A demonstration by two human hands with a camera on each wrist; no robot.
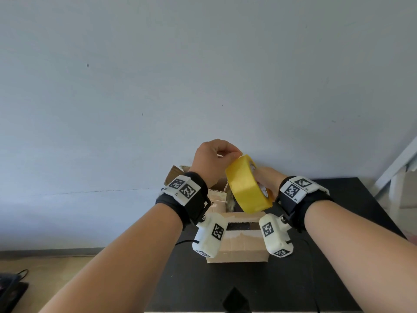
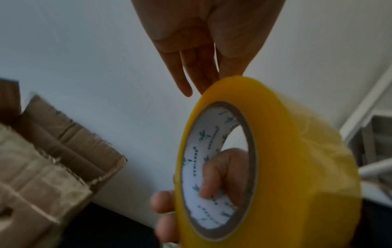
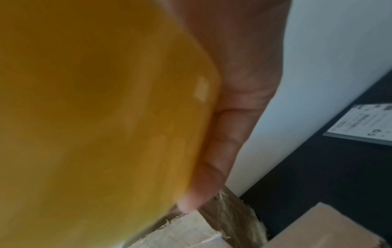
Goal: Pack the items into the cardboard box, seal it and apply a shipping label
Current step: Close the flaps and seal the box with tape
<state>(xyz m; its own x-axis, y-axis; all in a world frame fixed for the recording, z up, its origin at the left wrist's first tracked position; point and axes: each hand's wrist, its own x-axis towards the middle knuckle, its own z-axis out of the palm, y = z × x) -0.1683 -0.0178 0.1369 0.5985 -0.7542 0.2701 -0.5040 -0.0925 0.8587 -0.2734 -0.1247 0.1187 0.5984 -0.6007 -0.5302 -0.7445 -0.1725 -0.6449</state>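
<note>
On the left, the cardboard box (image 1: 239, 247) sits on the black table (image 1: 338, 279) with its flaps up, below and between both wrists. Above it the left hand (image 1: 213, 161) is raised, fingers bent down so their tips meet the upper rim of the yellow tape roll (image 1: 247, 184); whether they pinch a loose end of tape or only touch the rim cannot be told. The roll is held tilted in the air over the box's far side, apart from the cardboard. To its right, the right hand (image 1: 267, 179) grasps the roll, fingers curled through its core.

The left wrist view shows what the head view hides: the roll's white printed inner lining (image 2: 203, 167), with the right hand's fingers (image 2: 214, 174) hooked through the hole and another fingertip on the outer edge. It also shows the left hand's fingers (image 2: 191, 70) fairly straight, pointing down to the rim, and a torn box flap (image 2: 70, 139) at left.

The right wrist view is mostly filled by the blurred yellow roll, with the thumb (image 3: 218, 151) pressed along its side. Only here does a white printed label (image 3: 364, 124) show, lying flat on the table to the right of the box.
</note>
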